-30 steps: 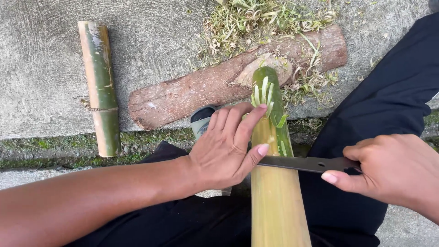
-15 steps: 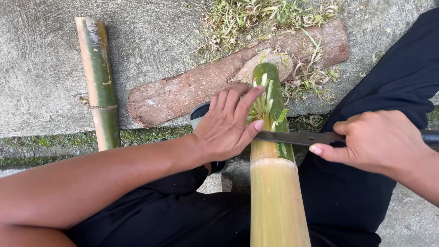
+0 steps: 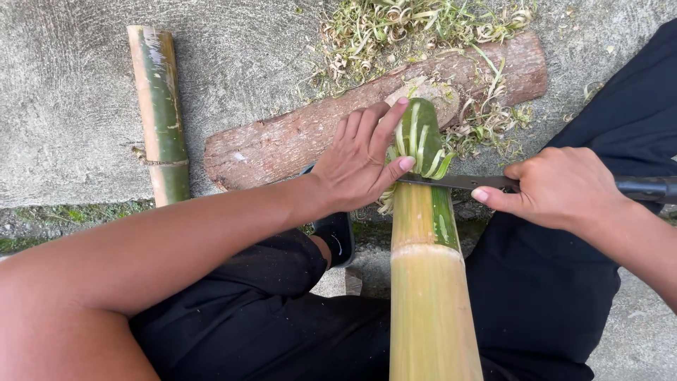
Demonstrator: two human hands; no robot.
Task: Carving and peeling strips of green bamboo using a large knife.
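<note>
A thick bamboo pole (image 3: 430,296) runs from my lap up to a reddish log (image 3: 296,137), its far end resting on the log. Most of its green skin is scraped off; green strips curl at the far end. My left hand (image 3: 360,162) lies flat with fingers apart, pressing the left end of a dark blade (image 3: 462,181) that crosses the pole. My right hand (image 3: 560,187) is closed around the knife at the blade's base, its black handle (image 3: 649,188) sticking out to the right.
A second, shorter bamboo piece (image 3: 159,106) lies on the concrete at the left. Green and pale shavings (image 3: 416,25) are heaped behind the log. My legs in black trousers (image 3: 543,296) flank the pole, with a dark sandal (image 3: 338,236) below the log.
The blade and both hands have moved away from me along the pole, toward the log. More curled green strips stand ahead of the blade.
</note>
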